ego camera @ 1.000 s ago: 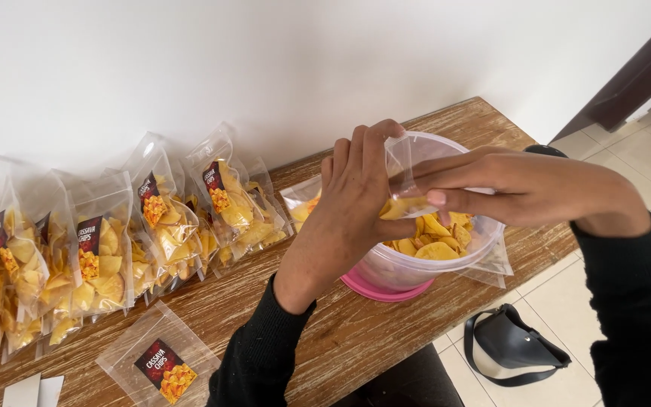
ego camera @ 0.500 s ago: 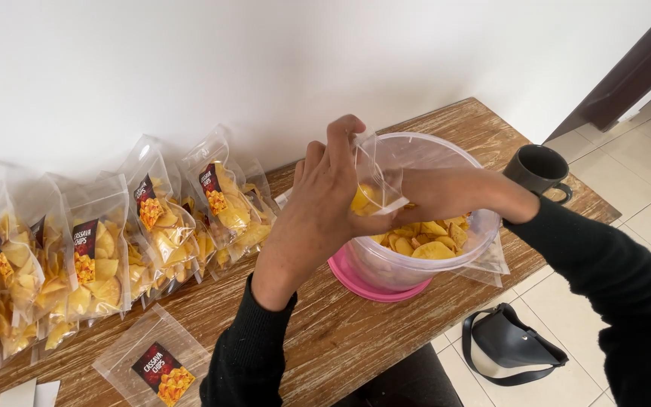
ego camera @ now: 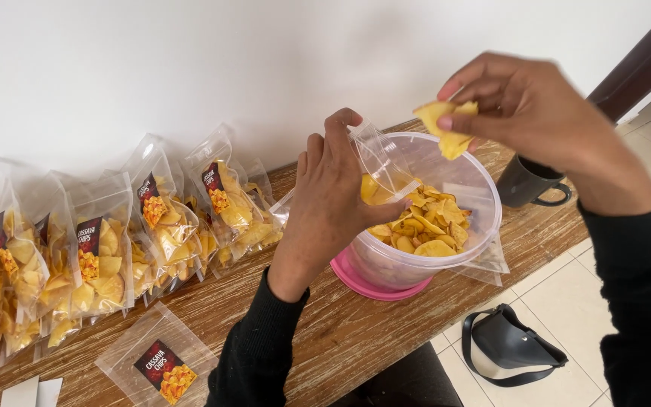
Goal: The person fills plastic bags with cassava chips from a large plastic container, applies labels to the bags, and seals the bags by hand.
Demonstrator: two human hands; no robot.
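My left hand (ego camera: 334,196) holds a small clear plastic bag (ego camera: 383,169) open over the rim of a clear round tub (ego camera: 470,249) on a pink lid. The tub holds yellow chips (ego camera: 425,226), and a few chips sit inside the bag. My right hand (ego camera: 530,109) is raised above the tub, pinching a small bunch of yellow chips (ego camera: 446,124) in its fingertips, just right of the bag's mouth.
A row of several filled chip bags (ego camera: 103,252) leans along the white wall on the wooden table (ego camera: 356,339). One flat empty labelled bag (ego camera: 156,362) lies at the front. A dark mug (ego camera: 529,185) stands right of the tub. A black handbag (ego camera: 510,343) lies on the tiled floor.
My right hand came up out of the tub with a bunch of chips and now hovers above it. The left hand kept holding the bag open.
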